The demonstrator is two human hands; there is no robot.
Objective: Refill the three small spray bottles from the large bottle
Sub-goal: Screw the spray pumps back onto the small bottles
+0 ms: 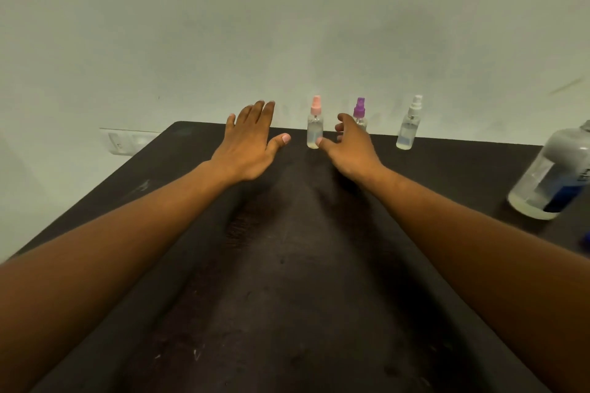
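item: refill job, judged barely begun. left hand (248, 145) flat, fingers spread, holding nothing. right hand (352, 145) loosely open, empty, thumb tip at the pink-capped bottle (315, 128) just to its left. purple-capped bottle (359, 115) directly behind its fingers; white-capped bottle (409, 128) further to its right. large bottle (550, 172) well off to its right, part full. all three sprayers still capped; none opened or refilled yet.
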